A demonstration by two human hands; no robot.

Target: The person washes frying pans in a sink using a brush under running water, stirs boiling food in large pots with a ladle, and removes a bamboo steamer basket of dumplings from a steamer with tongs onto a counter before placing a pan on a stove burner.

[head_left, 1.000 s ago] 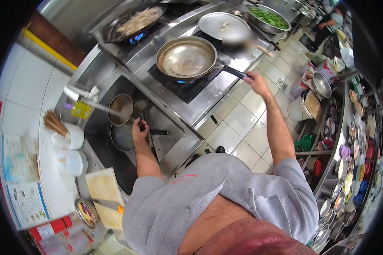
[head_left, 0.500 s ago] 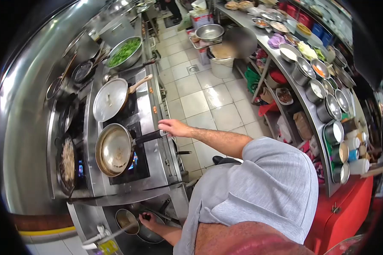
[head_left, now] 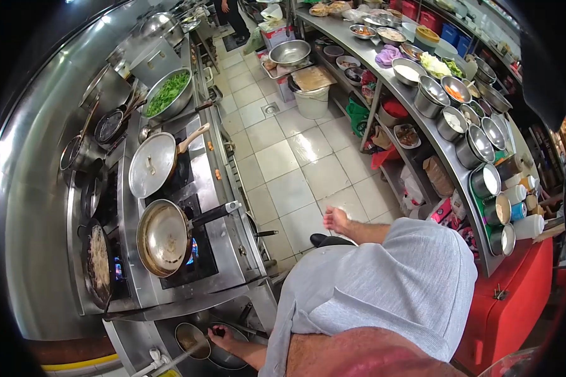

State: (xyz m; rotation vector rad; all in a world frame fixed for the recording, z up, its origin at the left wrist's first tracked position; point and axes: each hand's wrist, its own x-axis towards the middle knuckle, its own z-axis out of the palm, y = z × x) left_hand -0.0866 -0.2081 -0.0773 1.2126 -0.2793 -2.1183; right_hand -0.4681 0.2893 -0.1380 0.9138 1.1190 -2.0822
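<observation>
My right hand (head_left: 338,220) is over the tiled floor, fingers loosely bent, nothing visible in it. It is apart from the frying pan (head_left: 165,237), which sits on a lit burner with its black handle pointing at the aisle. At the bottom left, my left hand (head_left: 227,340) has its fingers curled round something dark that I cannot make out. It is over a dark pan (head_left: 229,361), beside a small round metal pan (head_left: 192,339). A lidded pan with a wooden handle, its metal lid (head_left: 152,164) on top, rests behind the frying pan.
At left, a blackened pan (head_left: 98,261) of frying food stands over a flame. A bowl of green leaves (head_left: 170,94) is farther back. Along the right, a steel counter (head_left: 383,72) carries several pots and bowls. A white bucket (head_left: 312,102) stands on the aisle floor.
My right hand has left the end of the frying pan's handle and moved right over the floor. My left hand stays low by the pans. The camera view has shifted slightly.
</observation>
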